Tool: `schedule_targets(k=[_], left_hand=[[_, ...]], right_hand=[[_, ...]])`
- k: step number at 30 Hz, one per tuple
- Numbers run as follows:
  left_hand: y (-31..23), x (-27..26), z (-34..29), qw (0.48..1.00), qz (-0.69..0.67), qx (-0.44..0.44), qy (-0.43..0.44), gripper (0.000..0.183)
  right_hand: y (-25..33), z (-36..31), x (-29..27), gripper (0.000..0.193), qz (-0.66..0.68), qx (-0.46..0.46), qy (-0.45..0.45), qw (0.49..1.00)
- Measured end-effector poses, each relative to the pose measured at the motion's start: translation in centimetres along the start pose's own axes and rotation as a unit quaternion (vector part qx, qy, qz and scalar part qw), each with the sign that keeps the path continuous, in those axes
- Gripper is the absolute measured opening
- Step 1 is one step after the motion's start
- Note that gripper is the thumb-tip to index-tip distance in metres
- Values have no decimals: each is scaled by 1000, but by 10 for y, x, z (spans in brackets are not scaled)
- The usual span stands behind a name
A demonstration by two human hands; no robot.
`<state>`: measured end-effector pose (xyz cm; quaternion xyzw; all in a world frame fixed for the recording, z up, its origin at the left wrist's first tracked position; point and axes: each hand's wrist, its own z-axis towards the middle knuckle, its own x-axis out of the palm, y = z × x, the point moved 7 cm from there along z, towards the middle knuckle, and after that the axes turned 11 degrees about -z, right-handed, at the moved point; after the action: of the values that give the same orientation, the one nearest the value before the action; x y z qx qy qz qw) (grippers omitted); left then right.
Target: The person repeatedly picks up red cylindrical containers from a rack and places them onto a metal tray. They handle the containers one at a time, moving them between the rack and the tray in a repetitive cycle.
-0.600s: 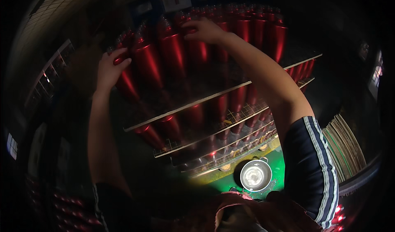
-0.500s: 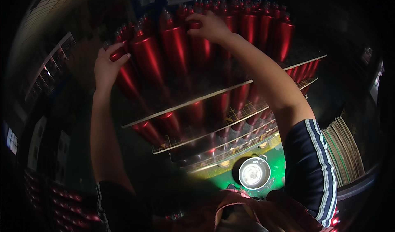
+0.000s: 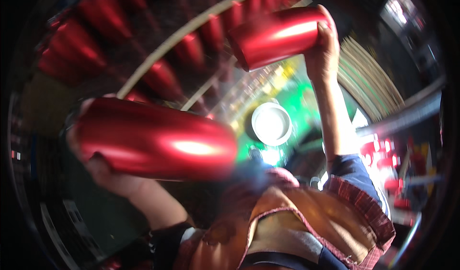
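A glossy red bottle lies nearly level across the left side, close to the camera. My left hand is closed round its left end; that end and some fingers are hidden or blurred. Farther out to the right, my right hand grips a second red bottle by its right end, with the thumb against its side. This bottle is tilted, its broad end pointing left toward the rack. Both bottles are held up in the air, apart from each other.
Several more red bottles stand on the rack's upper shelf, and others on the shelf below. A pale round pot sits on the green floor. Stacked sheets stand at right. Red items are blurred behind my right arm.
Both hands have come away from the rack, each with a red bottle now tipped sideways. The view has turned to the right, so the rack now lies at the upper left.
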<state>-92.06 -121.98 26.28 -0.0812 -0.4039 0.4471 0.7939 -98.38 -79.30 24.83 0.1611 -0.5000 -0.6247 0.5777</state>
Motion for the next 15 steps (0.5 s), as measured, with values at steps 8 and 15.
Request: schedule_targets(k=[8, 15], left_hand=[[329, 31, -239, 701, -361, -594, -159, 49], [509, 39, -354, 476, -487, -644, -348, 51]], right_hand=[[-162, -103, -208, 49, 177, 458, -178, 853], [-269, -109, -305, 70, 331, 537, -227, 742]])
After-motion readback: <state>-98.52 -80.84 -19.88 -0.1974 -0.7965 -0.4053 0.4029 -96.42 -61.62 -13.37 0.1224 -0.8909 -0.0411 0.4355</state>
